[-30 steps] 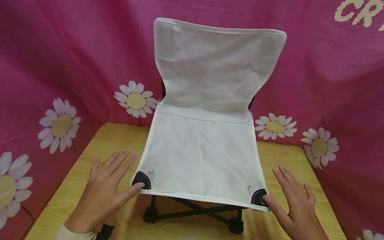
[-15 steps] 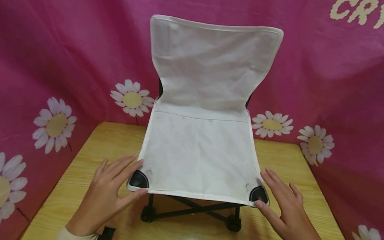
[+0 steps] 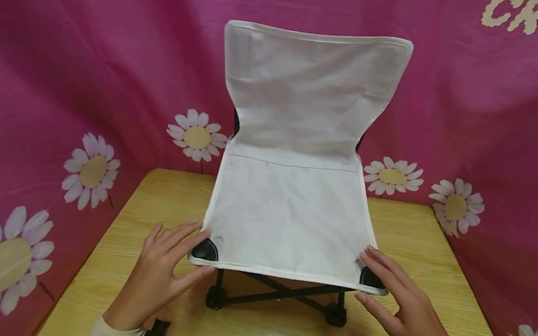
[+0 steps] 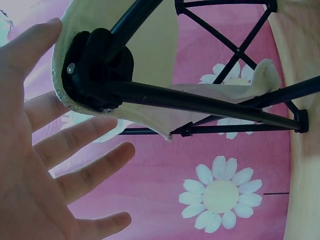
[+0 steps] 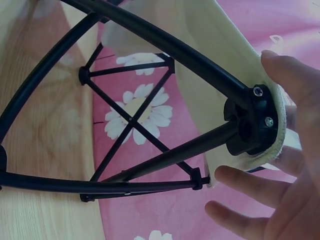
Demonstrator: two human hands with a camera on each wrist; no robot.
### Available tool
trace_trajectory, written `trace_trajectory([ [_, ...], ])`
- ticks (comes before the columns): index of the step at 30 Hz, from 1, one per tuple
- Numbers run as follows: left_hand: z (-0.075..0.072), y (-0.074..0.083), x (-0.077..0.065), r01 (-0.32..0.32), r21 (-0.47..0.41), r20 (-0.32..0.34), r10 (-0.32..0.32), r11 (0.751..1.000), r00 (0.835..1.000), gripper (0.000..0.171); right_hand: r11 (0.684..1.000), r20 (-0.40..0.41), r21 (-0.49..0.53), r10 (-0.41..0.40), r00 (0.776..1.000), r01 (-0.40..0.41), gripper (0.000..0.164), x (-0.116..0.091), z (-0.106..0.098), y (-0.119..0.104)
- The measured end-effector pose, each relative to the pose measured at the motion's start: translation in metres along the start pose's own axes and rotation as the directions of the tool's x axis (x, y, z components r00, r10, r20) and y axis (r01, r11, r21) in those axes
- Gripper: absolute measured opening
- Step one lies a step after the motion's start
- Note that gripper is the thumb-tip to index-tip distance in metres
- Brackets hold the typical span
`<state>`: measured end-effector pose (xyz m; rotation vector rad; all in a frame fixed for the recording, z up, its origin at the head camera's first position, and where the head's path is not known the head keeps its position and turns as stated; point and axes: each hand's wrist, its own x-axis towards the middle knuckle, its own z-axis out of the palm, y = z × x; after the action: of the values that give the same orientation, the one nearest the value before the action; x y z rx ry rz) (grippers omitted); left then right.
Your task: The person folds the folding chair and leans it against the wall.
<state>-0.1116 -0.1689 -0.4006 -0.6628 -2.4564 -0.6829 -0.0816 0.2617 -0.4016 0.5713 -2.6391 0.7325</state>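
While the white folding chair (image 3: 289,216) stands near the middle of the wooden table (image 3: 173,195), we look down on its seat and take that seat as our clock face. The fabric backrest (image 3: 317,83) rises at 12 o'clock, and crossed black legs (image 3: 283,292) show below the front edge at 6.

Our left hand (image 3: 161,270) lies at the 8 o'clock corner, fingers straight and spread around the black corner patch (image 3: 205,250), the thumb by the front edge. Our right hand (image 3: 407,302) lies at the 4 o'clock corner beside a matching patch (image 3: 371,279), its fingers likewise extended; neither one grips. We cannot tell how firmly either touches the fabric.

From below, both wrist views show black joints and screws under these corners. Behind, a pink cloth (image 3: 144,71) carries daisies, one (image 3: 198,137) at 10 o'clock and another (image 3: 393,176) at 2.
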Motion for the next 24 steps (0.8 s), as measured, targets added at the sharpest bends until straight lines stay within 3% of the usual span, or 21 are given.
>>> trace_trajectory([
  [5,0.003,0.001,-0.002,-0.002,-0.02,0.004,0.002,1.0,1.0,0.06,1.0,-0.008,0.029,-0.002,1.0,0.002,0.065,-0.001,0.002,-0.001],
  [12,0.006,0.002,-0.006,0.008,-0.05,0.003,-0.008,0.999,1.0,0.06,0.993,-0.098,0.041,-0.109,0.989,0.113,0.068,-0.002,0.003,0.001],
  [17,0.006,0.003,-0.008,0.014,-0.094,0.004,-0.013,0.996,1.0,0.06,0.989,-0.133,0.039,-0.137,0.982,0.143,0.069,-0.005,0.003,0.002],
  [24,0.008,0.003,-0.01,0.021,-0.139,0.001,-0.021,0.99,1.0,0.06,0.977,-0.184,0.076,-0.181,0.966,0.198,0.054,-0.006,0.004,0.005],
])
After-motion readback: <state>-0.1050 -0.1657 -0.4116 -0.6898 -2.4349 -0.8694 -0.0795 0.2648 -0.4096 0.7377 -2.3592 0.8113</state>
